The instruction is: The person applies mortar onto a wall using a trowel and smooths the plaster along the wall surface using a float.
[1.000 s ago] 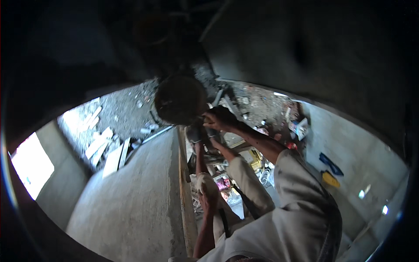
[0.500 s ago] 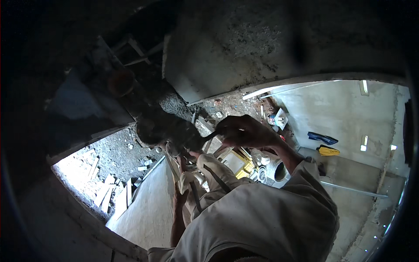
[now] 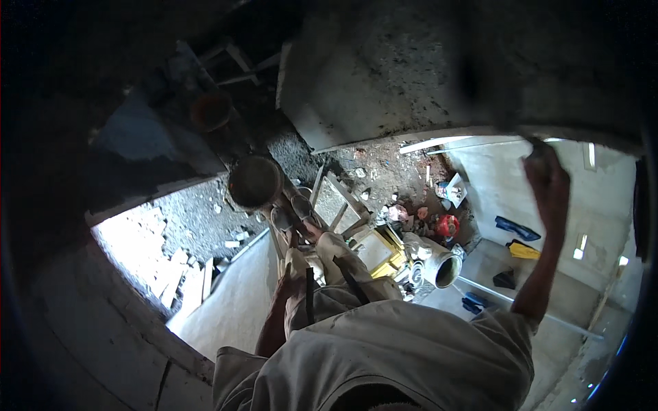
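Up at the right, my right hand (image 3: 548,177) is raised and closed around a dark trowel-like tool (image 3: 537,146). Its far end blurs into the shadow by the lower edge of the dark, rough wall surface (image 3: 356,113). My left arm hangs low, and my left hand (image 3: 296,264) is beside my thigh, its fingers too unclear to make out. Ahead of my feet (image 3: 291,214) stands a round pan (image 3: 255,182) with greyish contents. Farther off, in the dark, is a reddish round container (image 3: 211,111).
Below on the right are a pale cylindrical container (image 3: 447,269), a yellow frame-like object (image 3: 387,255), a red bag (image 3: 447,225) and a wooden frame (image 3: 343,198). Blue (image 3: 517,228) and yellow (image 3: 524,250) cloths lie beyond. Broken boards (image 3: 175,281) and rubble lie at the left.
My right hand has swung from the middle, over the pan, up and right with the tool. The pan is now uncovered. My view has shifted slightly; my left arm stays low.
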Motion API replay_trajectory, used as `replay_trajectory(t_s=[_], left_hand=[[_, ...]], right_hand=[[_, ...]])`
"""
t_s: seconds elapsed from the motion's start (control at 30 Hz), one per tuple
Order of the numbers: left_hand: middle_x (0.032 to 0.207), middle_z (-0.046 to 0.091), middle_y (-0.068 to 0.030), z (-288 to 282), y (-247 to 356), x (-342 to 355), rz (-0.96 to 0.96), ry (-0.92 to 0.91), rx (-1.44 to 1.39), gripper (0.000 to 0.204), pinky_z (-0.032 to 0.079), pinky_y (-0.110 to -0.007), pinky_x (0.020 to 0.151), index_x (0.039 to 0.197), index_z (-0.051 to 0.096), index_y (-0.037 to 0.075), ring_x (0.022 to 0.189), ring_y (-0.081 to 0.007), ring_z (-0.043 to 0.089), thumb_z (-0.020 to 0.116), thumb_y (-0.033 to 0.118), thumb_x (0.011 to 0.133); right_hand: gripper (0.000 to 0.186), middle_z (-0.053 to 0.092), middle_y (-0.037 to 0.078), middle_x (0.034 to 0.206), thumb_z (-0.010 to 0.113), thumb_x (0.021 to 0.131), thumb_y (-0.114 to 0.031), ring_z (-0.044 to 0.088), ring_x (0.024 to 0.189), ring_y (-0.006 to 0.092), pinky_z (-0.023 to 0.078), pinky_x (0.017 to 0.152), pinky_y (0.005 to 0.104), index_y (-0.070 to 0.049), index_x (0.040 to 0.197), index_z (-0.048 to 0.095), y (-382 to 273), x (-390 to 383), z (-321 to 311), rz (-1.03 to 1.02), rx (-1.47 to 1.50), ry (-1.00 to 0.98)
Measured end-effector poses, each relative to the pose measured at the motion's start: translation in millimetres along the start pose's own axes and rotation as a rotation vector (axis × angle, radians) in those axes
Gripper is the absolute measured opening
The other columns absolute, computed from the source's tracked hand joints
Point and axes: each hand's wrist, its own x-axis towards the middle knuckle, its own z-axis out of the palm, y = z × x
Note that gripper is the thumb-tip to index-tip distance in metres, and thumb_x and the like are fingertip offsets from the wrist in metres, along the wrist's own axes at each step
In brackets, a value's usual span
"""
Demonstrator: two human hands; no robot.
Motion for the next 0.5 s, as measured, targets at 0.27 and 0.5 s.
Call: replay_trajectory(t_s=[0.27, 0.5], left_hand=[[0.127, 0.049, -0.0326, 28, 2, 13, -0.326, -0.092, -0.141, 0.093, 0.047, -0.050, 0.088, 0.148, 0.016, 0.013, 0.109, -0.0466, 0.054, 0.069, 0.044, 0.078], [0.123, 0.048, -0.0346, 103, -83, 44, -0.211, 0.522, 0.051, 0.086, 0.046, -0.054, 0.088, 0.146, 0.027, 0.014, 0.108, -0.0501, 0.051, 0.070, 0.041, 0.077]], right_hand=[[0.028, 0.061, 0.017, 0.093, 0.059, 0.085, -0.015, 0.061, 0.082, 0.0336, 0.050, 0.069, 0.0435, -0.007, 0.111, 0.055, -109, -58, 454, -0.463, -0.056, -0.538], [0.023, 0.056, 0.010, 0.091, 0.057, 0.082, -0.018, 0.056, 0.087, 0.0244, 0.045, 0.069, 0.0381, -0.008, 0.103, 0.059, -226, -76, 791, -0.887, -0.364, -0.310]])
